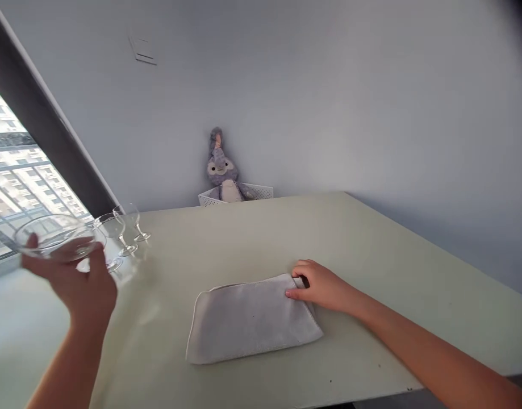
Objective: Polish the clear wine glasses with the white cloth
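Held up at the left of the frame in the left hand, fingers curled round its sides, a clear bowl, slightly blurred; right of centre, between thumb and fingers of the right hand, the pinched corner of a grey cloth, folded flat on the table. Beyond the left hand, stemmed glasses, upright and ungripped. Apparently partway through: cloth already folded, bowl well apart from it and not set down.

Daylight from window at left; pale sheen on table; left fingers blurred; upper-right corner dark.
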The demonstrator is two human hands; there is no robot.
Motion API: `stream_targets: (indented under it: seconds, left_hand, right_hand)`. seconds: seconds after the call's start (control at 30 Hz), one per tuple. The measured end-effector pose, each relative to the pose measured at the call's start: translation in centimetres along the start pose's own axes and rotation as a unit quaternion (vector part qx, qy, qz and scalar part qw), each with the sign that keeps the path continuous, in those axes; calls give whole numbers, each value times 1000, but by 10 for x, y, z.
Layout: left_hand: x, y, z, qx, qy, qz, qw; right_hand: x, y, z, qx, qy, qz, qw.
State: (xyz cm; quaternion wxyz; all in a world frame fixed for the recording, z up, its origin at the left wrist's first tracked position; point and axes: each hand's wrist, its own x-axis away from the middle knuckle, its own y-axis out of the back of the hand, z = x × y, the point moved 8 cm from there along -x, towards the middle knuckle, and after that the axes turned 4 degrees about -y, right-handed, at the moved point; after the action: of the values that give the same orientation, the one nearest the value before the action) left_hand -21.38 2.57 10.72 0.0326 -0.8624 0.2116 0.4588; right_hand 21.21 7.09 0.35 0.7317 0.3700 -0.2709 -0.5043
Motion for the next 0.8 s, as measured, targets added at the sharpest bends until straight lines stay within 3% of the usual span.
stream_targets:
  seconds: [0.03,0.13,0.27,0.33,0.43,0.57,0.63,0.7,0.8]
  left_hand:
    - [2,-24,-21,24,-23,58,998]
    - [15,-79,-65,104,-42,137,984]
    - [50,-134,-94,193,-27,268,943]
    - [71,-147,-100,193,-22,337,921]
    - [100,-153,-104,114,-54,422,898]
    - [127,-151,-119,-13,-211,468,858]
    - [140,-151,-132,-37,-298,471,830]
    - [153,-151,-142,-46,-354,473,806]
    - [163,-152,-149,-53,-382,477,790]
  right_hand:
    - [0,1,0,-18,1,7,1000]
    - [0,7,-10,-125,-28,30,991]
    - [0,34,-43,-286,-95,-44,952]
    - [1,51,-61,-317,-132,-97,934]
    - [5,82,-81,-343,-166,-198,903]
    - [21,121,-78,-382,-117,-377,836]
    - [26,125,-60,-394,-52,-414,819]
    - [24,113,-36,-379,0,-391,838]
    - [15,72,-5,-331,15,-254,909]
